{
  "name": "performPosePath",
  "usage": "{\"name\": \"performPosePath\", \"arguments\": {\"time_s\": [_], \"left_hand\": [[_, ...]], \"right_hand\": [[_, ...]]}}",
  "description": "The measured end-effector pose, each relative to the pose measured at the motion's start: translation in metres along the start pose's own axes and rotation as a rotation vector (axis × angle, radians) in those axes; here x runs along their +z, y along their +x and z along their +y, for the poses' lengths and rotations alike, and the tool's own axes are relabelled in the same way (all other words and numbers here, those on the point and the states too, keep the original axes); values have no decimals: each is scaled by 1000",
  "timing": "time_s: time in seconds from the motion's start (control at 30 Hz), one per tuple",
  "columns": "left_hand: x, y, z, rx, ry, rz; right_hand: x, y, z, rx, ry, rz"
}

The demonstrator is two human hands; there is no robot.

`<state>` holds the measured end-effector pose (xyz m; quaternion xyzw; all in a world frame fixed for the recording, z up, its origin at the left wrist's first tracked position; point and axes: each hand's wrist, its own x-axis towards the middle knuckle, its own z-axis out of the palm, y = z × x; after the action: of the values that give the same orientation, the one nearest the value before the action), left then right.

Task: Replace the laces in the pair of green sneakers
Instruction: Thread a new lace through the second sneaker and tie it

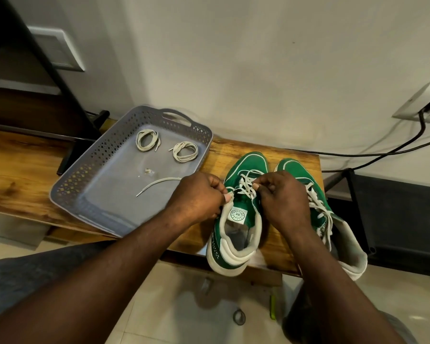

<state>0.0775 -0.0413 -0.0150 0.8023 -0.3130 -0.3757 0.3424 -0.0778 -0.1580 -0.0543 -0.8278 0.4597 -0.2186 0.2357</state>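
L hand [199, 197] pinches a strand of the flat off-white lace [246, 184] btwn thumb and forefinger, right at the top eyelets on the tray side of the green suede sneaker with white sole and grey lining [255, 161]. R hand [281, 194] pinches the same lace a bit further up the tongue, fingers curled round it. Both grips are tight on the lace, and neither hand holds anything else. This sneaker stands upright on the brown wooden bench [23, 175], toe to the wall, heel hanging over the bench's near edge. Its lace is only partly threaded, w/ the crossings loose. Just beside it on the R sits the matching second green sneaker [296, 172], fully laced w/ its own off-white lace [318, 207], partly hidden by the R forearm. On the L of the held sneaker, near but not touching, is a grey perforated plastic tray w/ handle [90, 165]. Inside are two coiled off-white laces [139, 141] [176, 155] at the far end, a small clear scrap [149, 172] and a loose lace end [157, 182] running toward the L hand; can't tell what it joins. Beyond the sneaker, black cables [382, 151] run along the wall to a white wall socket [422, 103].
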Motion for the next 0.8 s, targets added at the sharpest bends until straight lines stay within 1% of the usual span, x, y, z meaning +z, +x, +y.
{"name": "performPosePath", "arguments": {"time_s": [0.07, 0.1, 0.13, 0.2, 0.23, 0.27, 0.3, 0.33, 0.43, 0.5, 0.6, 0.67, 0.8], "left_hand": [[0, 0, -1, 1, -10, -3], [0, 0, -1, 2, -12, -5], [0, 0, -1, 3, -17, -7], [0, 1, -1, -2, -24, -12], [0, 1, -2, -8, -29, -15], [0, 1, -2, -14, -35, -18], [-1, 2, -2, -20, -44, -22], [-1, 2, -3, -26, -55, -26], [-1, 4, -4, -54, -101, -23], [0, 4, -4, -72, -120, -17], [0, 5, -4, -79, -134, -28], [0, 5, -5, -75, -138, -35], [-3, 3, -6, -48, -168, -45]], "right_hand": [[1, 0, -1, -1, 9, 38], [0, -1, -3, 22, 109, 58], [-3, -1, -7, 68, 292, 59], [-14, -3, -18, 178, 739, -46], [-19, -4, -23, 201, 885, -123], [-23, -5, -27, 200, 921, -184], [-23, -7, -29, 185, 869, -222], [-20, -8, -29, 154, 755, -241], [-6, -12, -25, 7, 213, -260], [-2, -15, -27, -33, -7, -292], [-1, -19, -31, -19, -124, -291], [-1, -21, -35, -17, -137, -248], [0, -25, -41, 23, -147, -222]]}}
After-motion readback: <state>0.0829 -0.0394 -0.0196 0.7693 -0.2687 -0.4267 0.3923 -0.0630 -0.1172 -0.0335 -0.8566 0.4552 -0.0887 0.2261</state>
